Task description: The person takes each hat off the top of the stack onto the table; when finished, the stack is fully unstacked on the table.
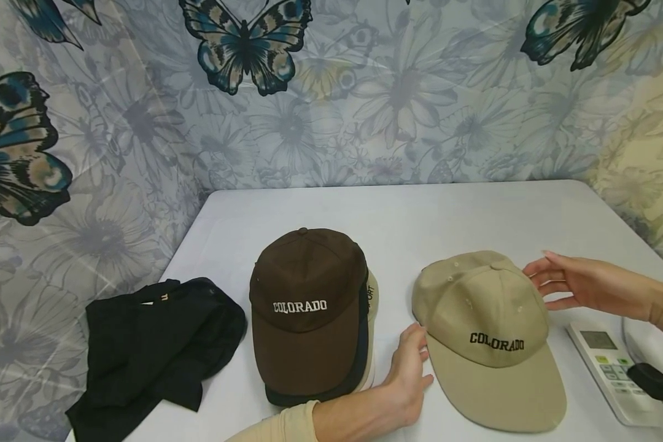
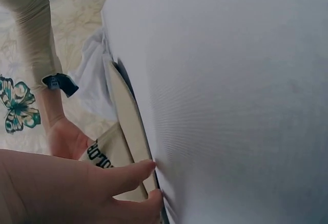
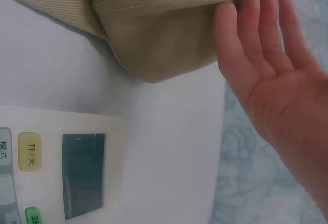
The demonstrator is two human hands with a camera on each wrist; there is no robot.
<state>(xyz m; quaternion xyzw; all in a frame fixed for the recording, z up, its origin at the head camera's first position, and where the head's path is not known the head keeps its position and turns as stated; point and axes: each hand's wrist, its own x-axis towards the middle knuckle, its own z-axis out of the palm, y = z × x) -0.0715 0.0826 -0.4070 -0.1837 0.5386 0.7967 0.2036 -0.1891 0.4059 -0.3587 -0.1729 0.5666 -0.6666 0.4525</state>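
A tan cap with dark COLORADO lettering lies on the white table, its brim toward me. At the cap's left side is my left hand, fingertips right at the edge where crown and brim meet. My right hand is on the other side, its fingers extended against the crown. In the right wrist view, the fingertips of the right hand reach the crown's lower edge. Left of my left hand sits a brown COLORADO cap, stacked over a dark cap and another tan cap.
A folded black garment lies at the table's left. On the right are a white remote control with a small screen and a black strap-like item overlapping it. Butterfly-patterned cloth hangs behind the table.
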